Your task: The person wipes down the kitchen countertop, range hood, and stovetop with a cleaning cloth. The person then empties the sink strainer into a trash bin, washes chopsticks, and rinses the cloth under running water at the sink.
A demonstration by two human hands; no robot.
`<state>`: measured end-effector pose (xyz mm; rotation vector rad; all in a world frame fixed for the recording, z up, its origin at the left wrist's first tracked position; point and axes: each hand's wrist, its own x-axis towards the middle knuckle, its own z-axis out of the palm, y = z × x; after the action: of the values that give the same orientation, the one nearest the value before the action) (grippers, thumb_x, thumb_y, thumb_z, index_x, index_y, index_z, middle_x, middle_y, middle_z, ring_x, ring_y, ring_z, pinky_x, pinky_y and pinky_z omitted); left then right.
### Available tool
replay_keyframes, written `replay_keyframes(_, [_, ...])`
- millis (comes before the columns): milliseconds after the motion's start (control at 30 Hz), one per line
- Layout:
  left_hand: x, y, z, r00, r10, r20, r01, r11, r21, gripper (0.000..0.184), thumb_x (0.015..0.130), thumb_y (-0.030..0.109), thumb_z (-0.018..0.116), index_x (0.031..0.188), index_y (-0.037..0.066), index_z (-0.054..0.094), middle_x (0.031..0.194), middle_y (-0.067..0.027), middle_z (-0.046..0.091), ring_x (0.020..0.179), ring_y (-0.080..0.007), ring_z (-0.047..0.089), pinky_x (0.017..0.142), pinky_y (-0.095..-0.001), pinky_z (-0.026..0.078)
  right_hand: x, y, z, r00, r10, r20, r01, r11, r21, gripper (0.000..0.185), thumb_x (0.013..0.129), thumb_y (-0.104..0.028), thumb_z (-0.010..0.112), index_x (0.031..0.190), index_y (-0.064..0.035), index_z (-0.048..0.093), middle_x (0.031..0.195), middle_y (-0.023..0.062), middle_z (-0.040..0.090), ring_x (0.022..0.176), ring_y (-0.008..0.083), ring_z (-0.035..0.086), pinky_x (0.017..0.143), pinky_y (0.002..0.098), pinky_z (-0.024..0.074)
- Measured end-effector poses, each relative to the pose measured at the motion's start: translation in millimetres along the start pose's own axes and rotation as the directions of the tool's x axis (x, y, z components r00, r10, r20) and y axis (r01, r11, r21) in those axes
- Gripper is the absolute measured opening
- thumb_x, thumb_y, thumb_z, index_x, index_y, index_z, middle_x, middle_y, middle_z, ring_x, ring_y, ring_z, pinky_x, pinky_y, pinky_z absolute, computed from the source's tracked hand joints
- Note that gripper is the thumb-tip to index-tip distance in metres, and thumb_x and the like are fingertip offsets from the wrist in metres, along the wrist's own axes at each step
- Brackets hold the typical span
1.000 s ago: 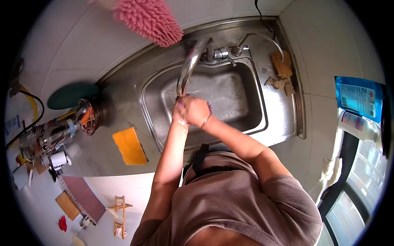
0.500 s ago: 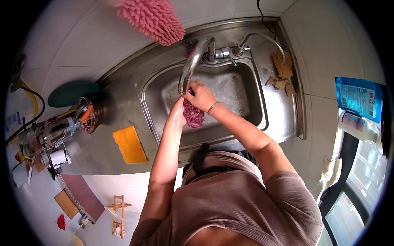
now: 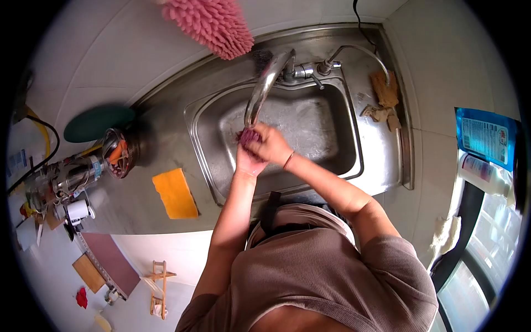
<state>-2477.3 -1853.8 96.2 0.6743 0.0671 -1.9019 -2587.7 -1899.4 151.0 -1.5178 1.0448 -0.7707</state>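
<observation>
Under the curved tap spout (image 3: 261,94), both hands meet over the steel sink (image 3: 326,157). Bunched between them is a purple, shaggy chenille cloth (image 3: 250,136), mostly covered by the fingers. My left hand (image 3: 249,162) cups it from below, its wrist wet. From the right, my right hand (image 3: 273,146) wraps over it with curled fingers, close beneath the spout's mouth. Wet patches shine on the basin floor.
A pink chenille duster (image 3: 213,27) hangs above the sink. On the counter lie an orange cloth (image 3: 175,193) and a brown sponge (image 3: 385,88). A glass bowl (image 3: 117,152) stands left; a blue pouch (image 3: 485,138) and white bottle (image 3: 482,172) are at right.
The purple cloth, which hung down below the hands, is now gathered up into a compact bunch. My left hand has turned and moved under it, and my right hand has closed over it.
</observation>
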Motion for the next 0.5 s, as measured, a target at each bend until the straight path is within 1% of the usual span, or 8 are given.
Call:
replay_keyframes(67, [10, -7, -36, 0.909, 0.103, 0.404, -0.06, 0.991, -0.119, 0.039, 0.091, 0.046, 0.036, 0.109, 0.015, 0.051, 0.108, -0.004, 0.052, 0.104, -0.0212, 0.048, 0.099, -0.0436, 0.031, -26, -23, 7, 0.989, -0.141, -0.037, 0.129, 0.963, -0.237, 0.03, 0.068, -0.022, 0.065, 0.094, -0.0092, 0.061, 0.08, 0.0137, 0.058, 0.074, 0.034, 0.059, 0.067, 0.0413, 0.0492])
replay_keyframes(100, [-1, -4, 9, 0.989, 0.065, -0.13, -0.088, 0.979, -0.184, 0.037, 0.091, 0.039, 0.04, 0.104, 0.007, 0.053, 0.106, -0.0068, 0.056, 0.1, -0.022, 0.052, 0.095, -0.0408, 0.037, -35, -39, 5, 0.988, -0.153, 0.016, 0.15, 0.939, -0.308, 0.026, 0.069, -0.025, 0.066, 0.088, -0.0087, 0.061, 0.078, 0.0122, 0.057, 0.073, 0.0332, 0.059, 0.064, 0.0409, 0.049])
replay_keyframes(167, [10, -16, -19, 0.969, 0.246, -0.024, -0.243, 0.966, 0.092, 0.036, 0.091, 0.038, 0.039, 0.104, 0.008, 0.054, 0.104, -0.0091, 0.058, 0.098, -0.0227, 0.054, 0.092, -0.0407, 0.04, -34, -30, 10, 0.985, -0.169, 0.021, 0.162, 0.892, -0.422, 0.027, 0.071, -0.032, 0.065, 0.079, -0.0066, 0.061, 0.078, 0.0126, 0.059, 0.069, 0.033, 0.059, 0.059, 0.041, 0.0494])
replay_keyframes(233, [12, -10, -36, 0.957, 0.082, 0.278, -0.073, 0.996, -0.043, 0.039, 0.092, 0.039, 0.036, 0.113, 0.01, 0.051, 0.109, -0.0075, 0.056, 0.102, -0.022, 0.053, 0.089, -0.0402, 0.043, -10, -10, 5, 0.992, -0.048, -0.114, -0.009, 0.892, -0.453, 0.029, 0.075, -0.034, 0.06, 0.071, -0.0056, 0.06, 0.072, 0.0149, 0.06, 0.064, 0.0348, 0.059, 0.057, 0.0412, 0.0487])
replay_keyframes(267, [-2, -8, 22, 0.986, 0.058, -0.155, -0.065, 0.997, -0.043, 0.035, 0.093, 0.031, 0.035, 0.11, 0.007, 0.053, 0.109, -0.0098, 0.058, 0.101, -0.0236, 0.056, 0.087, -0.0389, 0.047, 5, -2, -3, 0.983, 0.065, -0.172, -0.132, 0.901, -0.413, 0.03, 0.079, -0.034, 0.054, 0.07, -0.0065, 0.061, 0.072, 0.016, 0.062, 0.066, 0.0336, 0.06, 0.058, 0.0421, 0.0484])
replay_keyframes(300, [6, -13, 26, 0.966, 0.104, -0.236, -0.123, 0.99, -0.066, 0.036, 0.092, 0.032, 0.036, 0.11, 0.006, 0.053, 0.11, -0.0098, 0.057, 0.102, -0.0234, 0.056, 0.087, -0.0394, 0.047, 16, 10, -10, 0.977, 0.123, -0.172, -0.189, 0.875, -0.446, 0.028, 0.079, -0.033, 0.054, 0.073, -0.0067, 0.062, 0.079, 0.0163, 0.063, 0.07, 0.0335, 0.061, 0.059, 0.0425, 0.0487])
replay_keyframes(433, [9, -6, 27, 0.979, 0.065, -0.195, -0.073, 0.997, -0.032, 0.037, 0.091, 0.034, 0.039, 0.11, 0.006, 0.053, 0.107, -0.0091, 0.058, 0.098, -0.0236, 0.057, 0.086, -0.0395, 0.047, 4, -1, -12, 0.982, -0.03, -0.188, -0.038, 0.937, -0.347, 0.022, 0.075, -0.028, 0.058, 0.08, -0.0074, 0.064, 0.082, 0.0156, 0.059, 0.072, 0.0346, 0.059, 0.061, 0.0415, 0.049])
replay_keyframes(500, [12, 3, 2, 0.978, 0.174, 0.115, -0.164, 0.982, -0.089, 0.035, 0.091, 0.034, 0.039, 0.102, 0.007, 0.057, 0.093, -0.0061, 0.062, 0.087, -0.0203, 0.059, 0.079, -0.038, 0.049, -16, -19, 0, 0.967, -0.207, -0.147, 0.144, 0.925, -0.353, 0.022, 0.071, -0.031, 0.061, 0.077, -0.0099, 0.064, 0.08, 0.0097, 0.056, 0.071, 0.0298, 0.059, 0.058, 0.041, 0.0496])
